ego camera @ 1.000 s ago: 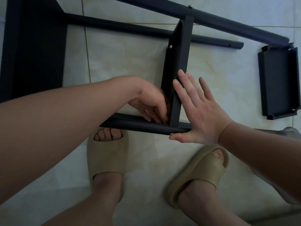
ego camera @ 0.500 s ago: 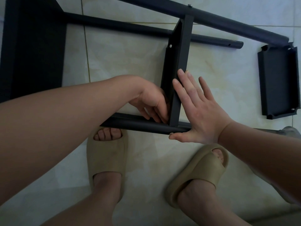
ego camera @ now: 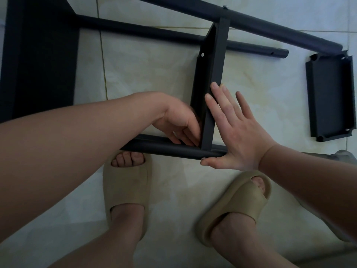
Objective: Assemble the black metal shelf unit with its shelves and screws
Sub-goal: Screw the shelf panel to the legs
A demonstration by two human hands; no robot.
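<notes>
Black metal lying on pale veined tile

The matte black tubular metal shelf frame (ego camera: 173,149), its upright flat black shelf panel (ego camera: 214,74) and the loose black tray-shaped metal shelf (ego camera: 330,97) are showing one plain dark tone. The glossy cream floor tiles (ego camera: 154,74) are carrying faint yellowish veining and olive grout lines, and the beige foam slide sandals (ego camera: 125,190) are looking plain.

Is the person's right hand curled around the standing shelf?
No, the right hand lies flat, fingers straight, pressed against the side of the upright shelf.
</notes>
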